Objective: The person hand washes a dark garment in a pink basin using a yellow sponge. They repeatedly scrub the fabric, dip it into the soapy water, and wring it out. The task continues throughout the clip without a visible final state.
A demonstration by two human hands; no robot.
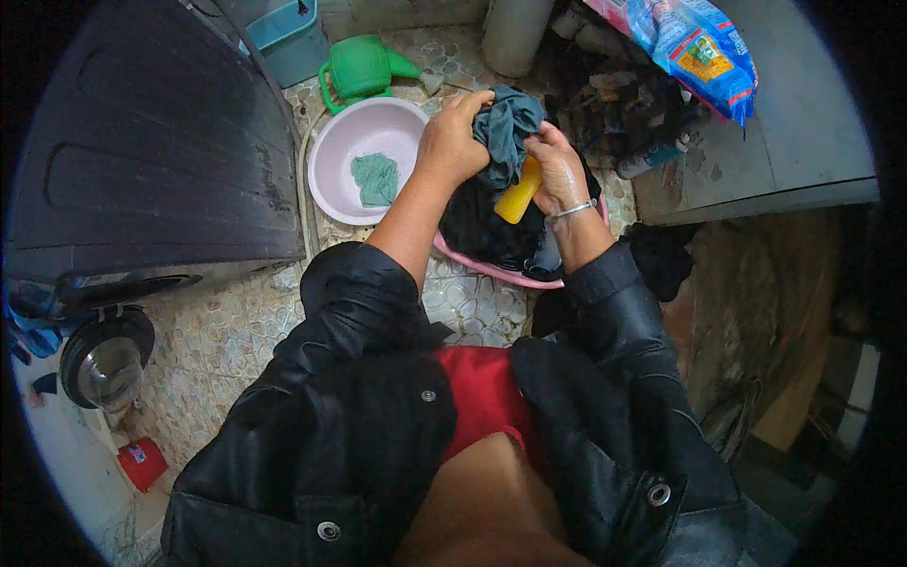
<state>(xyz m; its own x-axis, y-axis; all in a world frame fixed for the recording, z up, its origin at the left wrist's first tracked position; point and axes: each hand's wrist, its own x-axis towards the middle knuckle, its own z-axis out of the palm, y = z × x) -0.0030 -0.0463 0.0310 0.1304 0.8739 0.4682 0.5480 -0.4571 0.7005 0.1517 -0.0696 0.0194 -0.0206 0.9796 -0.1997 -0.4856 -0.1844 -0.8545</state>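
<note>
Bunched between my hands is a wet-looking blue-grey cloth (507, 135). My left hand (453, 138) grips its left side, with the thumb in front. On the other side my right hand (556, 166) pinches the cloth with its fingertips and also holds a yellow bar (519, 191), probably laundry soap, against the palm. Suds whiten that hand and wrist. Below both hands sits a pink basin (489, 271) filled with dark, wet clothes (489, 223). A pale lilac basin (329, 152), left of my left hand, contains a small green cloth (375, 178).
A green watering can (358, 69) stands behind the lilac basin. Along the left is a dark front-loading washing machine (163, 156), its round door (110, 361) swung out. A blue detergent bag (701, 60) lies on a grey surface (801, 142) at right. Dark cloth (659, 262) rests below it.
</note>
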